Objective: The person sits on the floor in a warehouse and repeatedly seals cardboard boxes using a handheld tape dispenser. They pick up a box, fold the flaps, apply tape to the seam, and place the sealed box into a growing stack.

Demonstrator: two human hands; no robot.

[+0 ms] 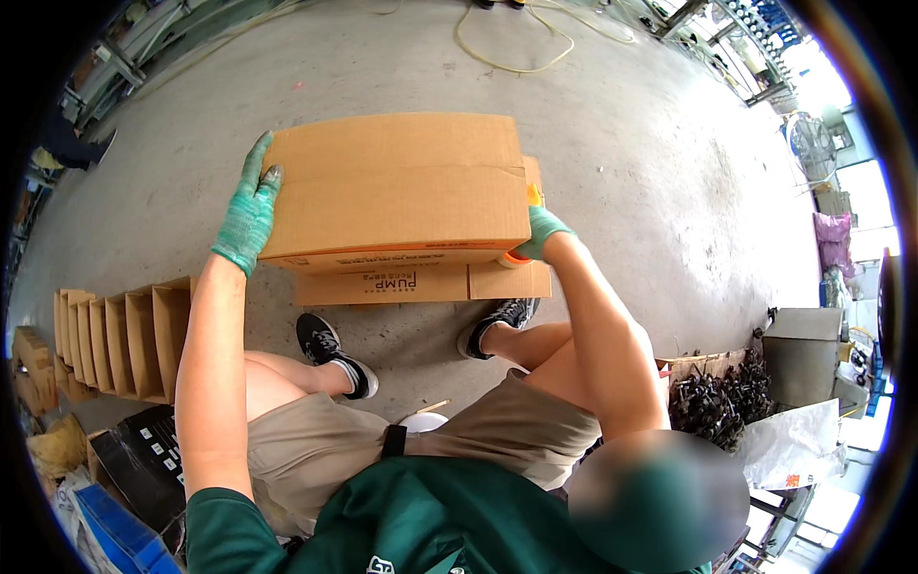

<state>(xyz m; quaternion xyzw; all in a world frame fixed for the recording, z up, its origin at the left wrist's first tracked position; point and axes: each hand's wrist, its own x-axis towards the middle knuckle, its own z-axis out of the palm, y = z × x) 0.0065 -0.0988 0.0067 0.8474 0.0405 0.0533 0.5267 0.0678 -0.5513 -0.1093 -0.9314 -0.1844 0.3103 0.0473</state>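
A closed cardboard box (397, 182) lies in front of me on another cardboard box (344, 287), whose printed side shows below it. My left hand (251, 215), in a green knit glove, grips the upper box's left end, with the thumb along its top edge. At the right end is my right hand (550, 232), gloved alike, its fingers partly hidden by the box. It is closed round an orange and yellow thing (534, 194) with a whitish part, too covered to name for certain.
A row of open cardboard boxes (139, 335) stands to my left, near a black carton (143, 464) and a blue bin (115, 526). On my right, a box holds many dark metal parts (722, 397). A pale hose (516, 69) lies on the far floor (650, 163).
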